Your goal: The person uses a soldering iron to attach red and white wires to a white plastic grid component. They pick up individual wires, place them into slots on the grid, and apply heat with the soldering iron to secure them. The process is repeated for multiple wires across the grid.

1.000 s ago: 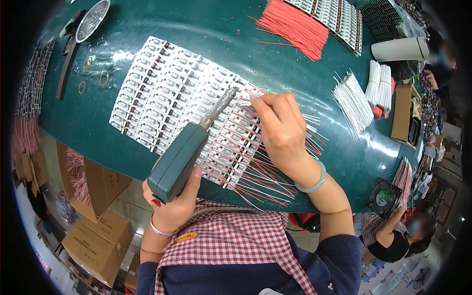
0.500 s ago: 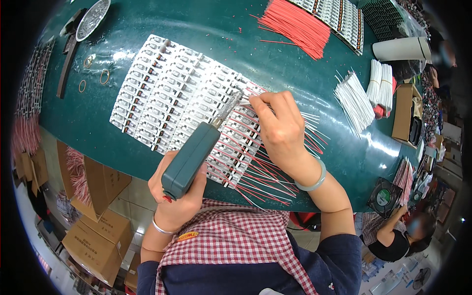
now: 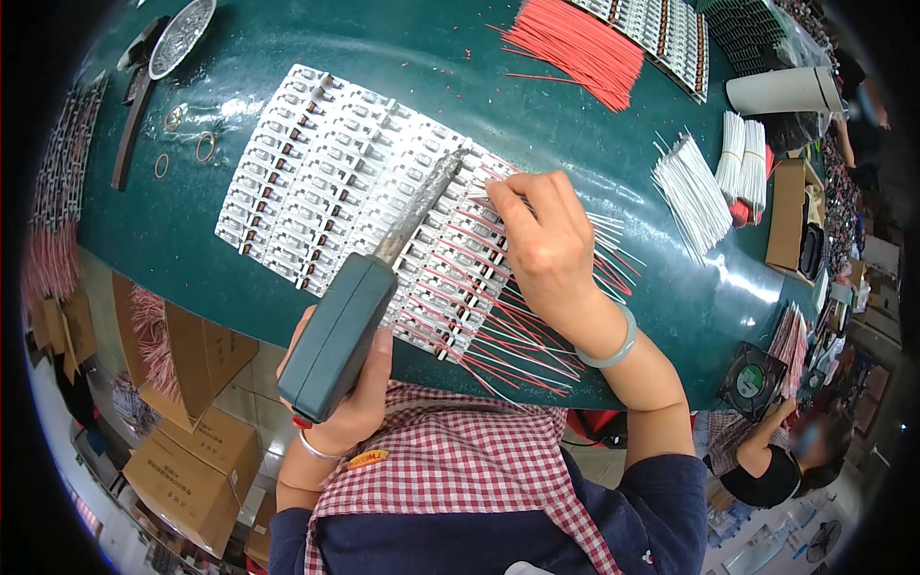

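My left hand (image 3: 362, 401) is wrapped round the handle of a dark green soldering gun (image 3: 339, 331). Its long grey tip points up and to the right, over a white panel of small circuit boards (image 3: 331, 196) lying on the table. At the panel's right edge, my right hand (image 3: 548, 251) is pinched on thin wires, with white wire ends showing at its fingertips. Which wire it holds exactly is hard to see. Below it, rows of red and white wires (image 3: 508, 355) run off the right-hand boards and spread over the table edge.
Bundles of red wires (image 3: 575, 53) and white wires (image 3: 692, 196) lie on the green table (image 3: 402, 57). A small fan (image 3: 749, 381) stands near the right edge. A metal dish (image 3: 182, 38) sits far left. Cardboard boxes (image 3: 196, 474) are on the floor; a co-worker (image 3: 767, 470) sits at right.
The soldering gun has moved back toward me and to the left, its tip now resting farther from my right fingertips. My right hand has hardly moved.
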Demonstrator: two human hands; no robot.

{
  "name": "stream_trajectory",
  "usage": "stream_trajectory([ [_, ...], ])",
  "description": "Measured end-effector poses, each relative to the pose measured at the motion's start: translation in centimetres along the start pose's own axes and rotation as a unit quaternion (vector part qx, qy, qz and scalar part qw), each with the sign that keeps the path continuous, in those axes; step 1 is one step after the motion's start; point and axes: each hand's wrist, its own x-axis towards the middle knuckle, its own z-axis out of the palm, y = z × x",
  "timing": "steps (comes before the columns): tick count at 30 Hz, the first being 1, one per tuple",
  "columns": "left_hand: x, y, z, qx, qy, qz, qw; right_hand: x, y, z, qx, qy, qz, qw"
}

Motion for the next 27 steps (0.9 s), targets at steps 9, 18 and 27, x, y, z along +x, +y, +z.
stream_trajectory([
  [9, -0.3, 0.0, -0.4, -0.012, -0.004, -0.020, 1.000, 0.0, -0.5, -0.5, 0.009, 0.036, -0.012, 0.999],
  [18, 0.1, 0.0, -0.3, 0.000, -0.038, 0.016, 0.999, -0.6, -1.1, 0.0, 0.005, 0.009, 0.000, 1.000],
  [27, 0.5, 0.2, 0.0, 0.008, -0.046, 0.034, 0.998, -0.5, -1.1, 0.1, -0.004, 0.004, -0.008, 1.000],
])
